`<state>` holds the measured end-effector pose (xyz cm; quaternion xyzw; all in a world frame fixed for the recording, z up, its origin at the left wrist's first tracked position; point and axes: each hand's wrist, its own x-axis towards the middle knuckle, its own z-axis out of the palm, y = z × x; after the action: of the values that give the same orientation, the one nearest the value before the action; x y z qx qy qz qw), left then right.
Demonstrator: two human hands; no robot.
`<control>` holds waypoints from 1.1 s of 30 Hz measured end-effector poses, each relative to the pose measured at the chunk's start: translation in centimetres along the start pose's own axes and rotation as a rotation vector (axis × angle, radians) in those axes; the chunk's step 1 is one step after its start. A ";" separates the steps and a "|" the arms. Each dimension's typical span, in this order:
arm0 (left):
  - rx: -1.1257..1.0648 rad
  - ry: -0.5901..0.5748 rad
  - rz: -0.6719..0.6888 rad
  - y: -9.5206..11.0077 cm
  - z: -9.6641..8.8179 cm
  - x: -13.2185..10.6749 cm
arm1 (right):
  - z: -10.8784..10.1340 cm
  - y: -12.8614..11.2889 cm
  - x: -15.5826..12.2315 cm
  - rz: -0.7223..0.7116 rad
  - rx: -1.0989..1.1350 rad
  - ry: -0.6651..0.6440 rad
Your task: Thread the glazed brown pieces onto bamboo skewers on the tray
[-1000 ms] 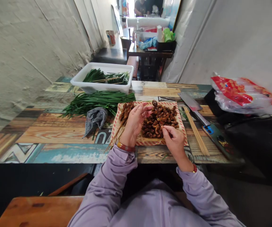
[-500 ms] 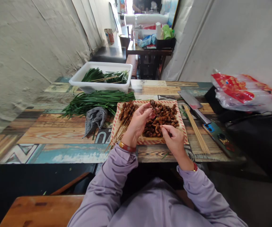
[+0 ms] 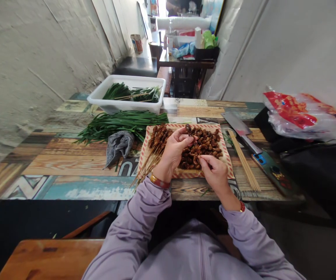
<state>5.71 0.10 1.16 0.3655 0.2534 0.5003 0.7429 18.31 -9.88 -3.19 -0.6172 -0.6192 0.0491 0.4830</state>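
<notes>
As L hand [image 3: 174,151] pinches a brown piece [image 3: 188,128] at its fingertips, over tray [image 3: 228,164], R hand [image 3: 215,173] just beside is pinched closed, contents too thin to tell. Piece looks slick, so light grip could drop it.

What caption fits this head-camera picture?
Left hand pinches a meat piece above the tray, right hand pinched shut beside it, chives beyond.

Lilac long-sleeved jacket [image 3: 197,252], a reddish bracelet [image 3: 158,181] on each wrist.
</notes>
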 end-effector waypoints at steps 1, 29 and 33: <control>0.007 0.000 -0.003 0.0 0.0 0.0 | 0.0 0.1 0.0 0.001 -0.002 -0.001; -0.111 0.058 0.052 0.5 -1.3 1.0 | -0.1 0.0 -0.2 -0.011 -0.007 -0.039; -0.084 0.103 0.078 0.5 -1.2 1.0 | 0.1 0.1 -0.3 -0.039 -0.037 -0.031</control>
<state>4.88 1.50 0.78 0.3172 0.2556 0.5572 0.7236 18.28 -10.05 -3.46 -0.6129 -0.6393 0.0377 0.4629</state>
